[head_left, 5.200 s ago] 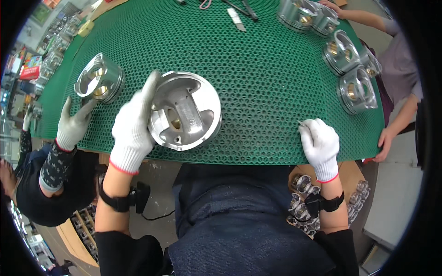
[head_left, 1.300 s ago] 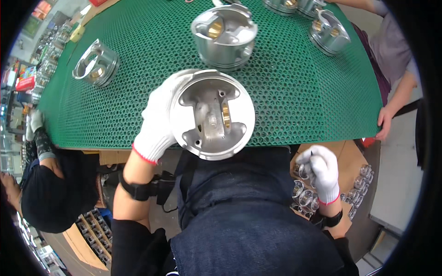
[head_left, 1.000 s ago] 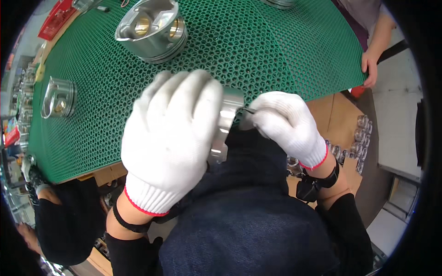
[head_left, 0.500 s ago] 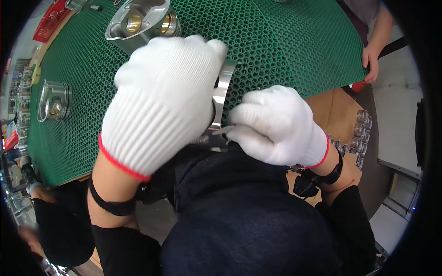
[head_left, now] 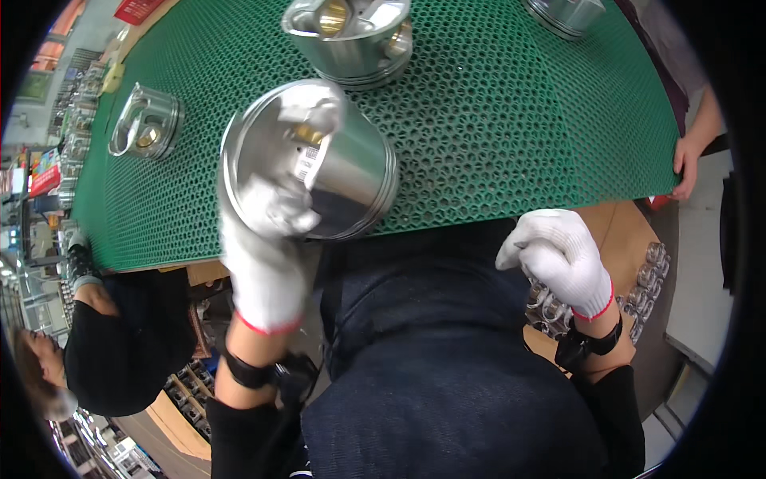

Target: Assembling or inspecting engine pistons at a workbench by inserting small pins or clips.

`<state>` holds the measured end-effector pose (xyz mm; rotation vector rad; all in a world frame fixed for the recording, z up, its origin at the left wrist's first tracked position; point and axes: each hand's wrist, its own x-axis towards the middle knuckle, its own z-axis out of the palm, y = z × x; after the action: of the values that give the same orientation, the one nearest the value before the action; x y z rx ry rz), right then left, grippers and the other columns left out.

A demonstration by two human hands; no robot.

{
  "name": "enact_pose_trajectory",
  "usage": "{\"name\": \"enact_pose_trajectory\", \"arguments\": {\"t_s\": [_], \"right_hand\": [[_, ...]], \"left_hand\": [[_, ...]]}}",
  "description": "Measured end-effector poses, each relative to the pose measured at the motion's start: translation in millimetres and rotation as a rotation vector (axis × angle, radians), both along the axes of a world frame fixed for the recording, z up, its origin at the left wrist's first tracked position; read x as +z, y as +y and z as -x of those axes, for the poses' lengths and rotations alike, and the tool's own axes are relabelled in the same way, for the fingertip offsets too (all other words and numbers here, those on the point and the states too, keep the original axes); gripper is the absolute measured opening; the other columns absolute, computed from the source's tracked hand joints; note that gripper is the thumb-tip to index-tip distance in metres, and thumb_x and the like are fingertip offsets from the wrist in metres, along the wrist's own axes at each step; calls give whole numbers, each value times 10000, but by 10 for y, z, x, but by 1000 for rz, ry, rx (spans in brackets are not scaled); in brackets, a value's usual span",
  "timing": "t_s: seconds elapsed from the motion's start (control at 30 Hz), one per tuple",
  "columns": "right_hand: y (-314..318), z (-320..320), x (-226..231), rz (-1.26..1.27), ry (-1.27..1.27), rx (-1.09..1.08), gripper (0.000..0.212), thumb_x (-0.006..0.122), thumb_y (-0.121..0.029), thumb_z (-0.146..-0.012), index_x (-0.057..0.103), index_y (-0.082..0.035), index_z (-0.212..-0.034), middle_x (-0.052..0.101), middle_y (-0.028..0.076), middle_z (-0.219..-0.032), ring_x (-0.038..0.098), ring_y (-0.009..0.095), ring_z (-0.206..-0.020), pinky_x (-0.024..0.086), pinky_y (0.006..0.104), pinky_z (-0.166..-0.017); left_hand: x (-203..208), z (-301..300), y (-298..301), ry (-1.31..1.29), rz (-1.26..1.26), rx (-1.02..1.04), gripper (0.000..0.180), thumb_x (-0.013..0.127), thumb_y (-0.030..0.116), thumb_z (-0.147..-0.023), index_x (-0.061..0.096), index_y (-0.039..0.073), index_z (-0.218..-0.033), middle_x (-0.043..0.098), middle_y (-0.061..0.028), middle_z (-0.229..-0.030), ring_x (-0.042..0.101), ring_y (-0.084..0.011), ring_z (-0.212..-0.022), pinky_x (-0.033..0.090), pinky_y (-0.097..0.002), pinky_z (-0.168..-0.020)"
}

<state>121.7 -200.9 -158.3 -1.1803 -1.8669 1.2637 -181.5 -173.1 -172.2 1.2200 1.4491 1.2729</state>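
Observation:
A large silver piston [head_left: 363, 168], its open hollow side turned left and up, is tipped over the near edge of the green mat. My left hand [head_left: 259, 271], in a white knitted glove, grips it at its lower left side; the fingertips are hidden behind the metal and the hand is blurred. Off the mat's near edge, to the right, my gloved right hand [head_left: 558, 255] is closed. A small grey tip [head_left: 523, 243] sticks out between its thumb and fingers; the rest of that tool is hidden in the fist.
Other pistons stand on the green honeycomb mat [head_left: 471, 160]: one at the back [head_left: 351, 60], one at the left [head_left: 148, 124], one at the far right [head_left: 566, 14]. Another person's hand [head_left: 686, 164] rests on the mat's right edge. Several pistons [head_left: 642, 287] sit lower right. A second person [head_left: 120, 343] is at lower left.
My hands have moved apart, the right one going right, off the mat. The piston at my left hand now shows its hollow side. My view has shifted, bringing more of the mat in.

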Motion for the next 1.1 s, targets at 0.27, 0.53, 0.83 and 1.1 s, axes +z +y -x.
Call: {"name": "enact_pose_trajectory", "arguments": {"t_s": [0.27, 0.53, 0.83, 1.1], "right_hand": [[128, 271, 95, 473, 218, 248, 192, 563, -102, -879, 674, 50, -916, 725, 117, -865, 683, 172, -762, 543, 288, -718], [-38, 89, 88, 593, 185, -1, 258, 511, -130, -832, 695, 50, -846, 707, 120, -797, 519, 84, -546, 432, 237, -508], [137, 98, 198, 430, 298, -149, 249, 544, -180, -919, 687, 22, -891, 659, 42, -752, 513, 61, -587, 421, 224, -540], [190, 201, 109, 192, 148, -170, 239, 576, -218, -916, 689, -8, -934, 645, 107, -734, 617, 177, -658, 499, 316, -629]], "left_hand": [[-244, 228, 62, 272, -299, -211, 1344, 929, 302, -588, 16, 1, -1527, 357, -256, -1463, 492, -326, -1266, 422, -419, -1065], [-68, 293, 491, 664, -364, -249, 553, 743, 160, -825, 532, 25, -1318, 647, -118, -1150, 624, -256, -1089, 496, -357, -963], [608, -729, 121, 1201, -782, -527, 475, 735, 162, -706, 619, 54, -1153, 634, -114, -1175, 596, -328, -1136, 456, -432, -981], [620, -865, 177, 1222, -723, -527, 466, 719, 143, -706, 618, 69, -1154, 636, -107, -1176, 595, -325, -1139, 466, -429, -971]]}}
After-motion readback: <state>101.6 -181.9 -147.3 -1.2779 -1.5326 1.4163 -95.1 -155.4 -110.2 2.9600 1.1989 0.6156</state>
